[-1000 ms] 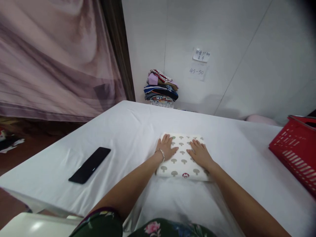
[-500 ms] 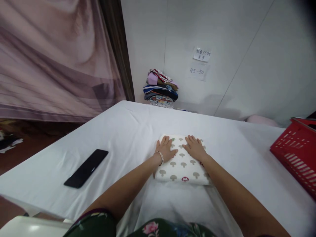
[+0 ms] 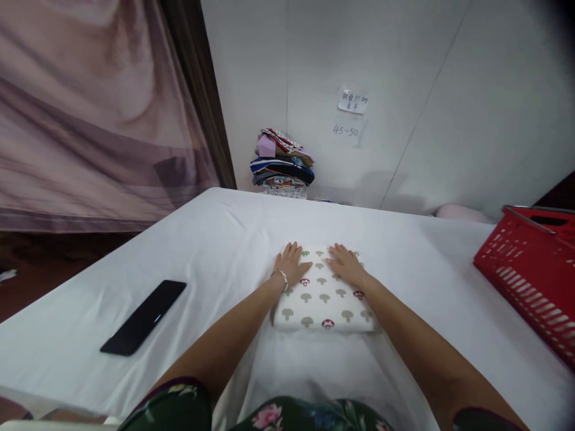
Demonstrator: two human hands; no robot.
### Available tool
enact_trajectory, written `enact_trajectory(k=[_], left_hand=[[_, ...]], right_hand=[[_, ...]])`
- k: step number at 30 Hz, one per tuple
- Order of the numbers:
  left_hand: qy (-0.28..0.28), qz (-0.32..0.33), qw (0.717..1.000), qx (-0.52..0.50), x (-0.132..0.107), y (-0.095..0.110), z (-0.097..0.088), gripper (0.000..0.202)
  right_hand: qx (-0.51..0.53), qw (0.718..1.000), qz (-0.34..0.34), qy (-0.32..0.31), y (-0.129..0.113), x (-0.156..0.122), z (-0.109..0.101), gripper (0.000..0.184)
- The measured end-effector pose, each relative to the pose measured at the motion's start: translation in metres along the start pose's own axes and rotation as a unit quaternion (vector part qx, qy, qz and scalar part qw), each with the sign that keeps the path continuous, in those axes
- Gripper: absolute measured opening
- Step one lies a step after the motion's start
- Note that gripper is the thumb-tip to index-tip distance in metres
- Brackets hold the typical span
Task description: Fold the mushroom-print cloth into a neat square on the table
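Note:
A folded white cloth [image 3: 324, 305] printed with grey and red mushrooms lies as a flat, roughly rectangular bundle in front of me. My left hand [image 3: 290, 266] rests palm down on its far left edge, fingers stretched out, a light bracelet at the wrist. On the far right part of the cloth lies my right hand [image 3: 347, 263], also flat with the fingers extended. Neither hand grips the fabric. Parts of the cloth's side edges are hidden under my hands and forearms.
A white sheet covers the table [image 3: 215, 239]. At left lies a black phone [image 3: 144, 317]; at right stands a red plastic basket [image 3: 530, 263]. Beyond the far edge, a pile of folded fabrics [image 3: 283, 164] is against the wall. A pinkish curtain [image 3: 90, 120] hangs at left.
The view has turned slightly right, so everything appears shifted left. My left hand has slid a little outward to the cloth's left edge; both hands stay flat on it.

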State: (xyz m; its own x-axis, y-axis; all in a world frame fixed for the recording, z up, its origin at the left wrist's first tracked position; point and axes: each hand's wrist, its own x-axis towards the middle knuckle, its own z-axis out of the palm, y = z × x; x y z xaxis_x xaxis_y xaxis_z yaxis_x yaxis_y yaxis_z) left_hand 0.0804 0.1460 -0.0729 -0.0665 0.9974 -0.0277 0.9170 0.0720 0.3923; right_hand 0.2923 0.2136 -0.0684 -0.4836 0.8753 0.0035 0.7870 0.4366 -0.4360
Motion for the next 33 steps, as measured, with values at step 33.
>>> enact_trajectory(k=[33], left_hand=[[-0.112,-0.254,0.762,-0.585,-0.086,0.010,-0.020,0.037]], right_hand=[[0.515,0.806,0.274,0.097,0.048,-0.120,-0.049,0.073]])
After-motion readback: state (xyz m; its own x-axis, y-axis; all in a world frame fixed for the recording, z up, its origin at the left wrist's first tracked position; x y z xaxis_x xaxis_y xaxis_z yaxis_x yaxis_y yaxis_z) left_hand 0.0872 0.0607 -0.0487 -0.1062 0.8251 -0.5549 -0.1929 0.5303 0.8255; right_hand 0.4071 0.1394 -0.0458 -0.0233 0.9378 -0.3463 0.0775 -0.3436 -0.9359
